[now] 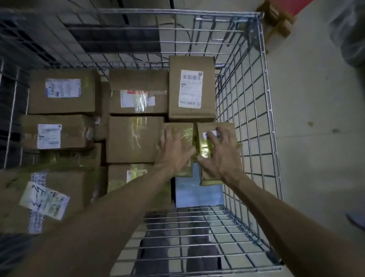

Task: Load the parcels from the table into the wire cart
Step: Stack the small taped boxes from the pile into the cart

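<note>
I look down into the wire cart [265, 119], which holds several brown cardboard parcels. My left hand [173, 149] lies with spread fingers on top of a small taped parcel [184, 131] at the cart's right side. My right hand [219, 151] sits on the neighbouring small parcel [226, 129], fingers curled over its top near a white label, thumb at its inner edge. A taller parcel with a barcode label [191, 88] stands just beyond them. Larger parcels [134, 138] fill the left and middle.
A bare patch of cart floor [198, 191] shows below the two small parcels. The cart's near wire wall [191, 231] stands between me and the load. A wooden stand with a red top [280, 14] is on the floor beyond the cart's far right corner.
</note>
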